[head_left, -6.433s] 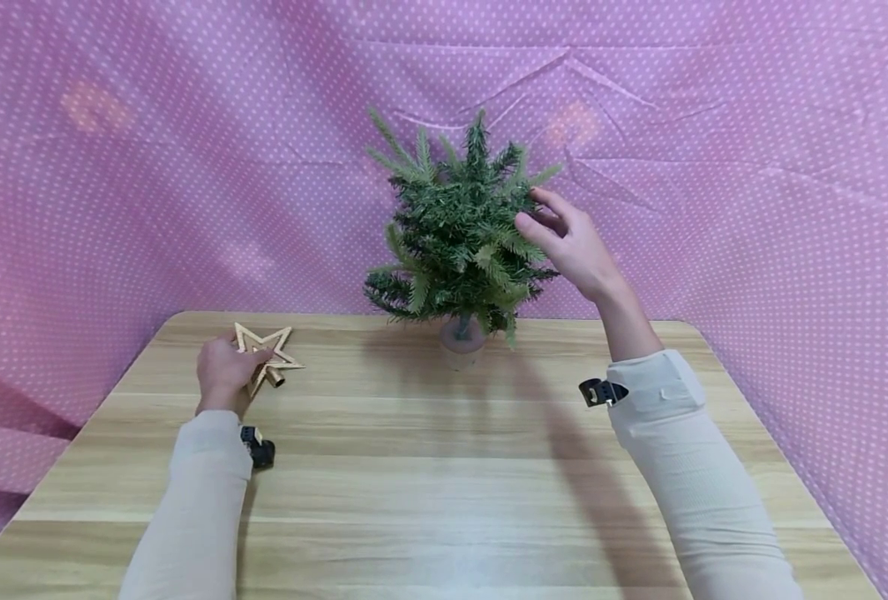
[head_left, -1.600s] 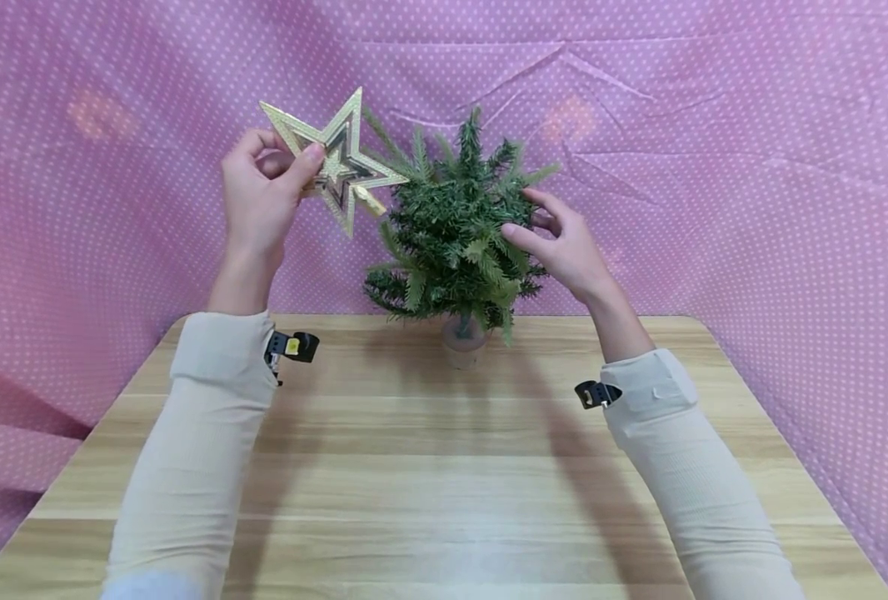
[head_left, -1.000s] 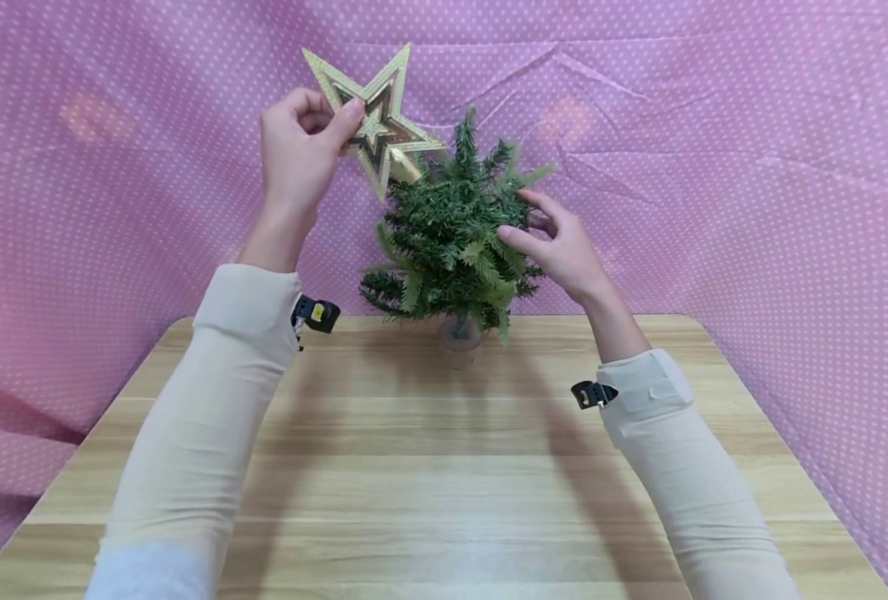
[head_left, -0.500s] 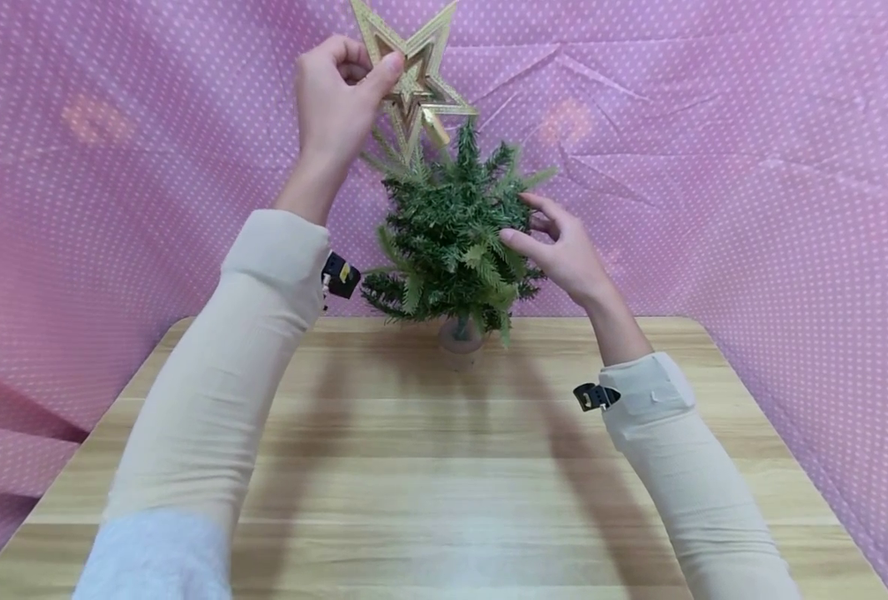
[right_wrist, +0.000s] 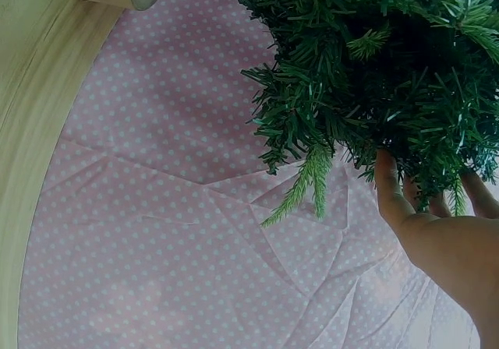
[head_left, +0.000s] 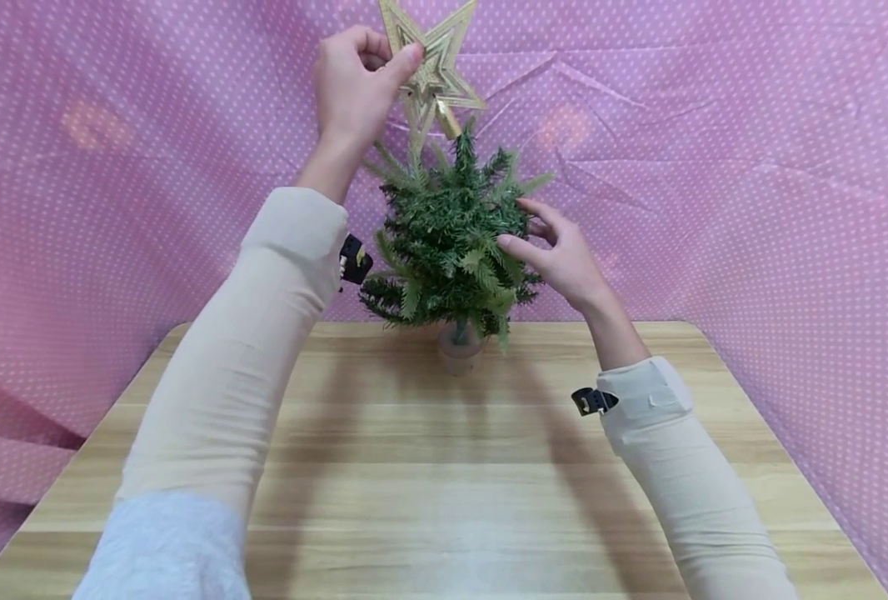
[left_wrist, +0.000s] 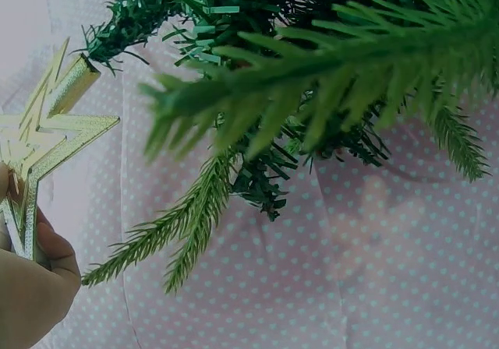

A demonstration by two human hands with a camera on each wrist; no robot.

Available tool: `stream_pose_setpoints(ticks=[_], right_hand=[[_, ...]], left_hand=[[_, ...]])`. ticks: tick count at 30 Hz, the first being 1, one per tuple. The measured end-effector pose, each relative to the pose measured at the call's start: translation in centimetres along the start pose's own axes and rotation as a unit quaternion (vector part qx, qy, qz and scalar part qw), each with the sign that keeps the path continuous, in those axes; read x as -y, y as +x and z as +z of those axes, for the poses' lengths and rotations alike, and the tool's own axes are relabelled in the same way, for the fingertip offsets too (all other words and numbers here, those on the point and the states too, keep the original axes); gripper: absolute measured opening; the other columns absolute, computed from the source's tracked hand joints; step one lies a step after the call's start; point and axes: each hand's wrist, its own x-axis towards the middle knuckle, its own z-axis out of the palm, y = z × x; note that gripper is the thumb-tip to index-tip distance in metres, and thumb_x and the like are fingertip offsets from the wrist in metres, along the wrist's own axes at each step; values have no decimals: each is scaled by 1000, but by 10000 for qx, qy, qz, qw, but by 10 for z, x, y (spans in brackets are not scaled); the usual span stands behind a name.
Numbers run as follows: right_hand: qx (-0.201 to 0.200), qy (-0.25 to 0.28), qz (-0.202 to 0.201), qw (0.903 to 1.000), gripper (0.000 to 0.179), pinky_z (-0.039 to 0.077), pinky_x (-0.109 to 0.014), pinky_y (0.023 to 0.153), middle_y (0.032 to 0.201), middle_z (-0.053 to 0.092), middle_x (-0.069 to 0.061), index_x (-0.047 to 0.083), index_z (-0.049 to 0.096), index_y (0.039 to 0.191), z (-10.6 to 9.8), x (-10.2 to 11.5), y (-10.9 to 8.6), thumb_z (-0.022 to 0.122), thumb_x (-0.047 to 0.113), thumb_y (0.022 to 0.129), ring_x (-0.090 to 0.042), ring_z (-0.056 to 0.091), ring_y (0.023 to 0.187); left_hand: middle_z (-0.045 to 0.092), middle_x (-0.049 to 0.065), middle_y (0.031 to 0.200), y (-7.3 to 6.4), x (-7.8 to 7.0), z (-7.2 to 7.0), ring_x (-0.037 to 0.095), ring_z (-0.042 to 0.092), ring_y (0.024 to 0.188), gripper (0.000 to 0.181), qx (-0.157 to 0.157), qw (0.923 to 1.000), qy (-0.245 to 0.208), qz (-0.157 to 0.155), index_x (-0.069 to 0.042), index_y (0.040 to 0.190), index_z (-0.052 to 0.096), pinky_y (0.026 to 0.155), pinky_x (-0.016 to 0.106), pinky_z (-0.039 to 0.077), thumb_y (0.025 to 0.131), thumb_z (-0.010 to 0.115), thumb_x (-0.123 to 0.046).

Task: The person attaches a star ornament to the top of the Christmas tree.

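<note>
My left hand [head_left: 357,87] pinches a gold star tree topper [head_left: 447,79] between thumb and fingers, high above the table. The topper tilts, and its short tube meets the tip of a small artificial Christmas tree [head_left: 451,225]. In the left wrist view, the end of the top branch is right at the mouth of the tube [left_wrist: 74,84]. At the tree's right side, my right hand [head_left: 560,254] holds the outer branches, thumb in front and fingers farther back. Foliage fills the space between thumb and fingers in the right wrist view, hiding the fingertips.
The tree stands in a small round pot [head_left: 459,350] near the back edge of the wooden table [head_left: 444,483]. Behind and beside the table hangs a pink polka-dot cloth [head_left: 714,167]. A pale green branch [left_wrist: 312,84] sticks out close to the left wrist camera.
My left hand has lifted the star topper off the table's left side, carrying it up and right to the tree's tip. My right hand has stayed at the branches.
</note>
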Motion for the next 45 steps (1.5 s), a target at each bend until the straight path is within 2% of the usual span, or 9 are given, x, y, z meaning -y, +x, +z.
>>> stream_pose_setpoints(ticks=[12, 22, 27, 29, 33, 38, 41, 45], right_hand=[[34, 32, -81, 10000, 77, 41, -53, 110, 157, 37, -16, 19, 41, 156, -1, -1, -2, 75, 39, 90, -32, 40, 141], [48, 45, -98, 9999, 77, 41, -52, 110, 158, 37, -15, 19, 41, 156, -2, -2, -2, 75, 40, 90, -32, 40, 141], [60, 4, -78, 10000, 77, 41, -53, 111, 158, 37, -15, 19, 41, 156, -3, -3, -3, 74, 41, 90, -32, 39, 141], [69, -12, -66, 10000, 77, 40, -53, 112, 158, 37, -16, 19, 41, 156, -4, -3, -3, 74, 41, 90, -32, 39, 141], [78, 19, -71, 9999, 78, 40, -51, 112, 158, 37, -15, 18, 41, 156, -4, -3, -2, 75, 41, 89, -32, 39, 141], [69, 68, -98, 9999, 78, 39, -51, 113, 158, 36, -14, 17, 42, 155, -4, -3, -1, 76, 40, 89, -32, 39, 141], [51, 45, -94, 9999, 78, 39, -51, 112, 158, 37, -14, 17, 42, 155, -4, -3, -1, 76, 39, 89, -32, 40, 141], [38, 32, -62, 10000, 78, 40, -52, 112, 158, 37, -15, 17, 42, 155, -4, -2, -3, 76, 39, 88, -32, 40, 141]], left_hand=[[59, -5, 75, 2, -2, 10, 7, 52, 70, 24, -45, 9997, -239, -74, -15, 81, 59, 71, 24, 46, 91, 79, -23], [61, -4, 77, 3, -7, 17, 7, 55, 71, 21, 82, 9992, -359, -149, -14, 81, 61, 73, 24, 49, 91, 79, -20], [62, -4, 81, 6, -10, 21, 8, 56, 78, 16, 288, 9985, -435, -165, -14, 83, 63, 80, 23, 51, 96, 71, -15], [63, -3, 81, 7, -11, 22, 8, 57, 79, 12, 341, 9973, -633, -143, -11, 85, 67, 84, 23, 53, 97, 70, -11], [65, -3, 76, 10, -11, 21, 9, 59, 74, 3, 247, 9961, -841, 6, -3, 91, 75, 78, 23, 54, 91, 76, -7], [70, -2, 73, 11, -15, 18, 10, 65, 71, 10, 186, 9930, -1164, -52, -2, 91, 79, 74, 22, 56, 83, 84, -3], [71, -1, 73, 10, -16, 20, 12, 66, 68, 11, 231, 9917, -1262, -39, -1, 93, 79, 66, 20, 57, 83, 83, -3], [69, 0, 74, 9, -15, 23, 13, 64, 65, 13, 328, 9914, -1262, -75, 0, 100, 78, 59, 19, 55, 88, 79, -4]])
